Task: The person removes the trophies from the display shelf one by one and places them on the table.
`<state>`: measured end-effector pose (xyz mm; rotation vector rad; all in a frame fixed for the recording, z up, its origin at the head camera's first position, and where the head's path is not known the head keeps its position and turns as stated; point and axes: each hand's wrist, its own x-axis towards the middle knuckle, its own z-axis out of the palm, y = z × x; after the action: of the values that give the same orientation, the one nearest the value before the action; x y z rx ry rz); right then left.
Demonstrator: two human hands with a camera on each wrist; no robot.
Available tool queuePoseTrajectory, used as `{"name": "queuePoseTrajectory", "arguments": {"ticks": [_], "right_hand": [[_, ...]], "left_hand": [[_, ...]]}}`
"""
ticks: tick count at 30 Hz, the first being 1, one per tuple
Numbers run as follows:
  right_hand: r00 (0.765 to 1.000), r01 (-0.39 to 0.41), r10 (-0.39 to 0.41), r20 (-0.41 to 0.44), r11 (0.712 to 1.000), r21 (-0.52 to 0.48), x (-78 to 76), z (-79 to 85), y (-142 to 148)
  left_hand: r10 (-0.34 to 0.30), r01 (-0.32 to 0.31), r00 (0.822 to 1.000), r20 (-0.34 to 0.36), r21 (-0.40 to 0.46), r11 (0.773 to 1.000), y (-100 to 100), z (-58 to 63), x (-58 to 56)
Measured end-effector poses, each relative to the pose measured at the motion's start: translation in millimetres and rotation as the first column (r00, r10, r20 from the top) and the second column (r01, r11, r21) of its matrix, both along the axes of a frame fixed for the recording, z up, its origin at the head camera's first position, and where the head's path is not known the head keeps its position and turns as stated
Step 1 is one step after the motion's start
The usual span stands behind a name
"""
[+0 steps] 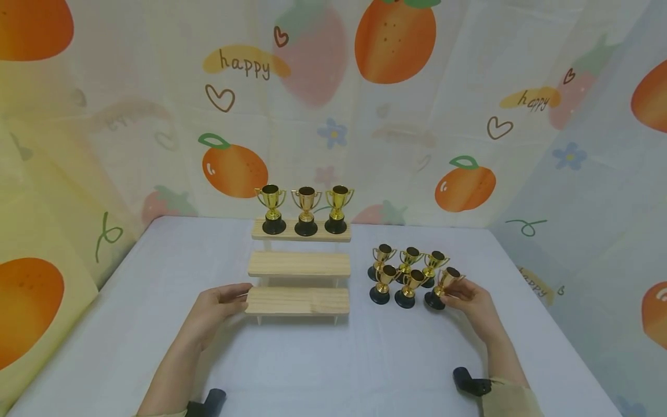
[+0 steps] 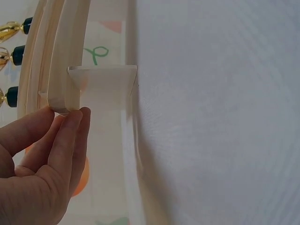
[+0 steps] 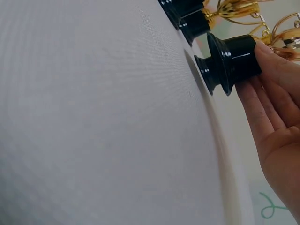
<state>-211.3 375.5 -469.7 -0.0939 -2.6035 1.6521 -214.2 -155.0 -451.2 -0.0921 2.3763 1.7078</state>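
Note:
A three-tier wooden display stand (image 1: 298,301) stands mid-table. At its left end my left hand (image 1: 221,307) pinches the lowest shelf board (image 2: 70,56) between thumb and fingers. Three gold trophy cups with black bases, one of them the middle trophy (image 1: 306,208), line the top tier. The two lower tiers are bare. My right hand (image 1: 471,304) grips a gold trophy (image 1: 447,284) at the front right of a cluster. In the right wrist view the thumb and fingers are around its black base (image 3: 234,58), which is close over the white tablecloth.
Several more trophies (image 1: 385,284) stand in two close rows right of the stand, beside the gripped one. A white cloth (image 1: 396,365) covers the table. Behind hangs a curtain (image 1: 333,133) printed with fruit. Black wrist straps (image 1: 471,382) are on both forearms.

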Motion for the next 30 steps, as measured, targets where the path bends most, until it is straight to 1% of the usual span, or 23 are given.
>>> {"name": "queuePoseTrajectory", "arguments": {"ticks": [7,13,26,30], "right_hand": [[0.999,-0.045,0.045,-0.016,0.998,-0.042,-1.0,-3.0,0.4],[0.998,-0.062,0.062,-0.011,0.997,-0.039,-1.9,-3.1,-0.5],[0.999,-0.049,0.049,0.006,0.999,-0.02,-3.6,-5.7,-3.5],[0.999,-0.047,0.047,0.009,0.999,0.006,-3.8,-5.8,-4.7]], "left_hand": [[-0.009,0.009,1.0,-0.009,0.005,1.0,-0.4,0.6,0.4],[-0.009,0.009,1.0,-0.008,0.006,1.0,-0.2,0.8,0.6],[-0.01,0.01,1.0,-0.008,0.013,1.0,0.1,1.3,1.2],[-0.015,0.015,1.0,-0.006,0.016,1.0,-0.4,1.6,1.5]]}}
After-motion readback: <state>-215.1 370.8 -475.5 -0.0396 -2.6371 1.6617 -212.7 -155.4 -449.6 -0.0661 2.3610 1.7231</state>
